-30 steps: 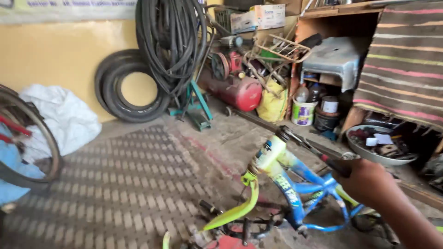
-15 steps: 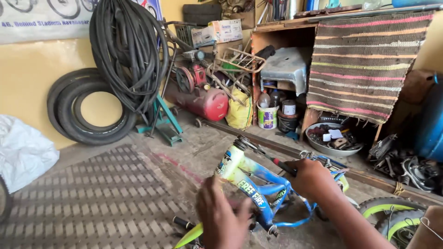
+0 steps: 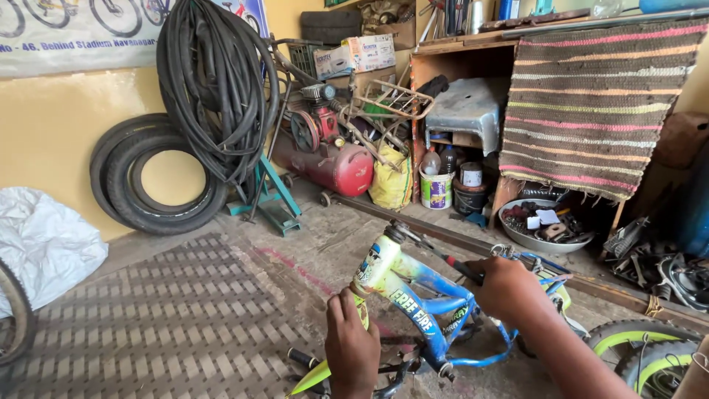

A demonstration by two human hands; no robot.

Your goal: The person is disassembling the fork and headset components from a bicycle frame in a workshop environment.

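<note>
Small blue and yellow-green bicycle frame (image 3: 413, 295) low on the concrete workshop floor (image 3: 310, 251), head tube tilted up and to the left, near the bottom centre of the view. Left hand (image 3: 353, 347) on the yellow-green fork just below the head tube, fingers pressed together and curled against it. Right hand (image 3: 509, 288) over the top of the frame, fingers closed round a thin red-and-black tool (image 3: 450, 262) laid along the frame toward the head tube. Green-rimmed wheel (image 3: 642, 351) flat on the floor just right of the frame, partly hidden by the right forearm. Ribbed grey mat (image 3: 148, 318) spread across the floor to the left, edge of a bicycle wheel (image 3: 15, 318) at its far left. White sack (image 3: 44, 244) slumped against the yellow wall, two black tyres (image 3: 148, 177) leaning beside it. Thick bundle of black inner tubes (image 3: 218, 89) hanging on the wall above a teal metal stand (image 3: 269, 203). Red air compressor (image 3: 336, 159) behind, a yellow bag (image 3: 391, 181) just beside it. White plastic bucket (image 3: 436, 188) and dark tins under a wooden shelf unit, grey plastic stool (image 3: 465, 111) tucked inside. Striped woven mat (image 3: 598, 103) draped over the surface at right, a metal bowl of small parts (image 3: 543, 225) on the floor beneath. Long metal bar (image 3: 413, 222) across the floor between frame and clutter.
</note>
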